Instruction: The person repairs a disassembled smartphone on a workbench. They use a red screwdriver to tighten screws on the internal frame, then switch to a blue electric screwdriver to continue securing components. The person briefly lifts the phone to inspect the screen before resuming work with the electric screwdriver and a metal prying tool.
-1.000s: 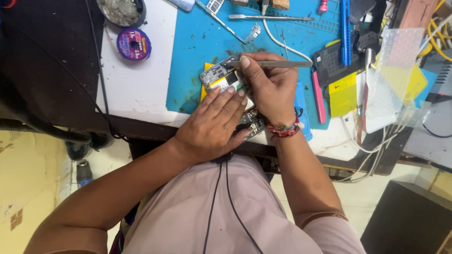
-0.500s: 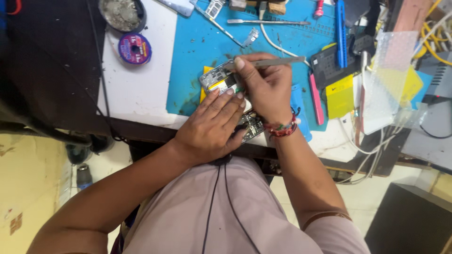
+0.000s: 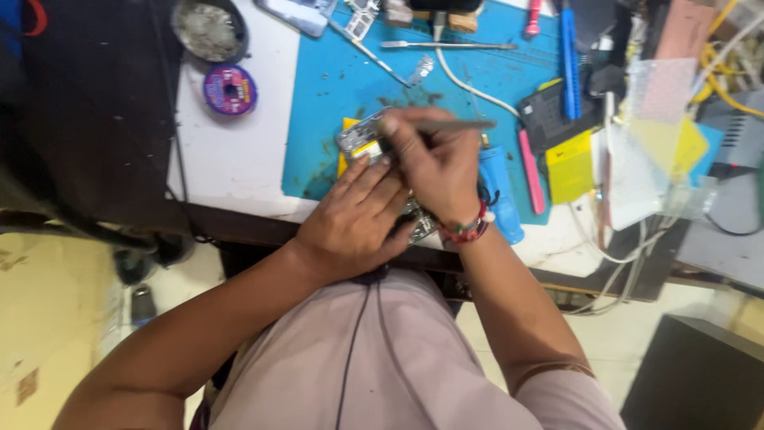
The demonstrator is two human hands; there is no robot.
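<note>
Left hand (image 3: 358,219) lies flat, pinning the opened phone (image 3: 362,142) at the blue mat's (image 3: 334,87) six o'clock edge. Right hand (image 3: 438,171) pinches a thin tool (image 3: 454,125), tip on the phone; best worked lightly, phone steady.

Both hands work on an opened phone at the counter's near edge.
The left hand (image 3: 358,219) presses down on the opened phone (image 3: 362,139) lying on the blue mat (image 3: 334,87); the right hand (image 3: 438,163) pinches a thin metal tool (image 3: 458,125) over it. A purple spool (image 3: 230,89) sits far left on the counter (image 3: 239,159).
</note>
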